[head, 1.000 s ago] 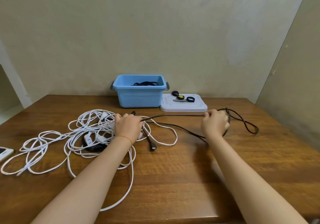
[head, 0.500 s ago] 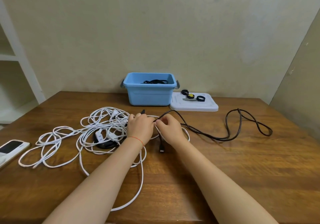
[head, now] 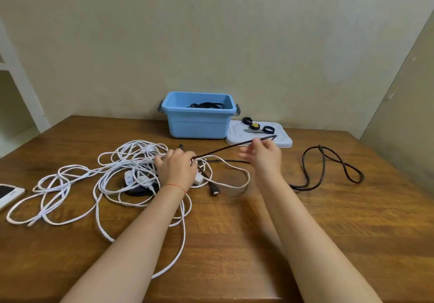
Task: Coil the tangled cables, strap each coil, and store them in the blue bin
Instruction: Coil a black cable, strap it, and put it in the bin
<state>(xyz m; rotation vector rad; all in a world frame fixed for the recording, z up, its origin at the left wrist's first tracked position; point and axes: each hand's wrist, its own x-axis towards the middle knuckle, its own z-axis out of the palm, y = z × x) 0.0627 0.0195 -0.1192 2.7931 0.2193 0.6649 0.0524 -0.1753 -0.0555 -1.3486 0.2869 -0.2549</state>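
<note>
A thin black cable runs taut from my left hand to my right hand, then loops loosely across the table to the right. My left hand pinches it beside the tangle of white cables. My right hand is blurred and holds the cable's raised stretch in front of the lid. One black plug end lies below my left hand. The blue bin stands at the back with a dark coil inside.
A white lid lies right of the bin and carries black straps. A phone rests at the table's left edge. A wall panel rises close at the right, white shelving at the left.
My right hand has moved from beside my left hand out to the right and up, drawing a stretch of black cable taut. My left hand stays on the tangle.
</note>
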